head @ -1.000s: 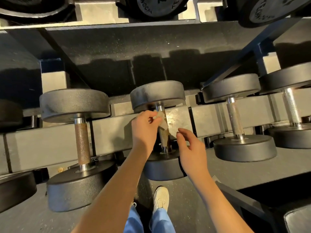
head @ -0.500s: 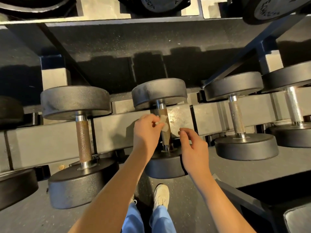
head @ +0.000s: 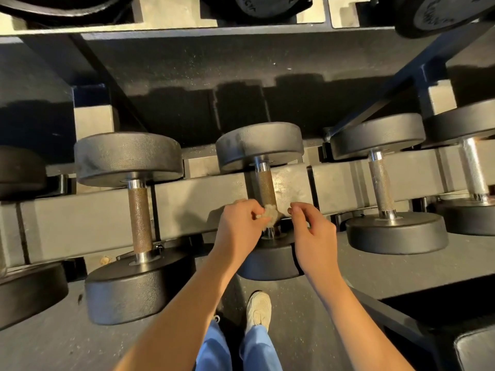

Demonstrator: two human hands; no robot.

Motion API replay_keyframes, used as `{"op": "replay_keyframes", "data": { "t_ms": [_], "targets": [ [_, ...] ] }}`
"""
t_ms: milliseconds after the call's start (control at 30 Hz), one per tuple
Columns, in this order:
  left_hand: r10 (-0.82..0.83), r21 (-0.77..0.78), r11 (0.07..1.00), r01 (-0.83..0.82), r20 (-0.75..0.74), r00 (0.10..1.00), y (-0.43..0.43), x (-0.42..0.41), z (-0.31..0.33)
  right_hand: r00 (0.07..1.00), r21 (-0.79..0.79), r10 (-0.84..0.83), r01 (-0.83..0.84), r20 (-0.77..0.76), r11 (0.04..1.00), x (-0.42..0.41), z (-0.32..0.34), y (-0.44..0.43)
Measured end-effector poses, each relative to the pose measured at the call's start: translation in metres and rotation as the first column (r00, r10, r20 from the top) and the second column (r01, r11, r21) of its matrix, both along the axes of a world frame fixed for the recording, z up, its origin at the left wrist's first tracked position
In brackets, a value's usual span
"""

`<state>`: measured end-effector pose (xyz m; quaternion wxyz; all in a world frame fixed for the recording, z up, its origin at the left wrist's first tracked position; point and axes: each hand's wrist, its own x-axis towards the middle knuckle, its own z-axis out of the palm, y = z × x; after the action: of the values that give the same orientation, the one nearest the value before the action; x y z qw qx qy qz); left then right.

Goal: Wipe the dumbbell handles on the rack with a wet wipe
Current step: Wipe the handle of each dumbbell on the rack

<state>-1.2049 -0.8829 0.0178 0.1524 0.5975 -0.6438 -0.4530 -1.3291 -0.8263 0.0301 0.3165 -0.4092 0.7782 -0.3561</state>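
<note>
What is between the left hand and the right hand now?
In the head view: the crumpled wet wipe, pinched by the left hand, and the near end of the middle dumbbell handle.

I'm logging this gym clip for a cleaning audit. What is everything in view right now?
Lower-tier dumbbells: five, black heads, metal handles, side by side; outermost cut off.
Upper-tier dumbbells: three, black, top edge, partly seen.
Rack: one, black frame, grey rails, across the view.
Wet wipe: one, whitish, crumpled, at the centre handle's near end.
Floor: one, dark grey, below.
Shoe: one, white, bottom centre.
Trouser legs: two, blue, bottom centre.
Left hand: one, pinches the wipe.
Right hand: one, fingers curled beside the wipe; contact unclear.
</note>
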Motion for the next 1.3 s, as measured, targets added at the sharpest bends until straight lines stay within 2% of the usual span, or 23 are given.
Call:
{"op": "replay_keyframes", "data": {
  "t_ms": [100,167,300,400,467,533,633,700,767,833,933,1000,1067,1133,1200,1300],
  "targets": [
    [-0.135,0.154,0.980,0.128,0.036,0.990,0.002,0.006,0.006,1.000,0.024,-0.001,0.002,-0.015,1.000,0.001,0.000,0.000],
    [-0.165,0.152,0.977,0.151,0.085,0.983,-0.002,0.006,0.014,1.000,0.028,-0.004,0.004,-0.006,1.000,0.001,0.000,0.001],
    [0.158,-0.022,0.987,-0.159,-0.048,0.986,-0.022,0.000,0.023,1.000,0.027,-0.005,0.004,0.010,1.000,0.001,0.002,0.000],
    [0.236,-0.112,0.963,-0.243,-0.080,0.969,-0.032,-0.013,0.020,1.000,0.022,-0.009,0.009,0.019,1.000,0.001,0.002,0.000],
    [0.201,-0.173,0.963,-0.207,-0.048,0.978,-0.029,-0.020,0.016,1.000,0.013,-0.020,0.020,0.018,1.000,0.001,0.000,0.000],
    [0.149,-0.170,0.975,-0.147,0.001,0.989,-0.023,-0.017,0.012,1.000,0.018,-0.021,0.021,0.022,1.000,0.000,-0.002,0.000],
    [-0.013,-0.046,0.999,0.015,0.049,0.999,-0.012,-0.003,0.009,0.999,0.053,0.018,-0.020,0.027,0.998,-0.003,-0.004,0.000],
    [-0.080,0.022,0.997,0.080,0.013,0.997,-0.005,0.003,0.011,0.995,0.078,0.082,-0.086,0.054,0.993,-0.005,-0.001,-0.002],
    [-0.055,0.066,0.996,0.064,-0.135,0.989,-0.002,0.006,0.019,0.981,0.081,0.167,-0.175,0.096,0.981,-0.008,0.004,-0.008],
    [-0.049,0.060,0.996,0.066,-0.248,0.968,-0.004,0.005,0.028,0.950,0.048,0.238,-0.253,0.203,0.966,-0.011,0.012,-0.018],
    [0.004,0.030,1.000,0.004,-0.277,0.961,-0.015,0.000,0.037,0.848,-0.001,0.254,-0.286,0.465,0.958,-0.017,0.026,-0.036],
    [-0.009,-0.080,0.997,-0.010,-0.238,0.971,-0.021,0.000,0.040,0.825,-0.015,0.239,-0.270,0.512,0.963,-0.023,0.030,-0.048],
    [-0.064,-0.338,0.941,0.009,-0.150,0.987,-0.027,0.005,0.044,0.873,-0.053,0.192,-0.188,0.449,0.981,-0.027,0.029,-0.058],
    [-0.052,-0.542,0.840,0.001,-0.079,0.996,-0.035,0.010,0.047,0.944,-0.071,0.075,-0.055,0.322,0.996,-0.024,0.020,-0.067],
    [-0.019,-0.610,0.792,0.022,0.011,1.000,-0.046,0.013,0.044,0.985,-0.063,0.033,-0.022,0.168,0.998,-0.015,0.009,-0.074],
    [-0.024,-0.546,0.837,0.048,0.052,0.998,-0.054,0.015,0.037,0.996,-0.038,0.081,-0.080,0.039,0.996,-0.002,-0.005,-0.075]
  ]
}}
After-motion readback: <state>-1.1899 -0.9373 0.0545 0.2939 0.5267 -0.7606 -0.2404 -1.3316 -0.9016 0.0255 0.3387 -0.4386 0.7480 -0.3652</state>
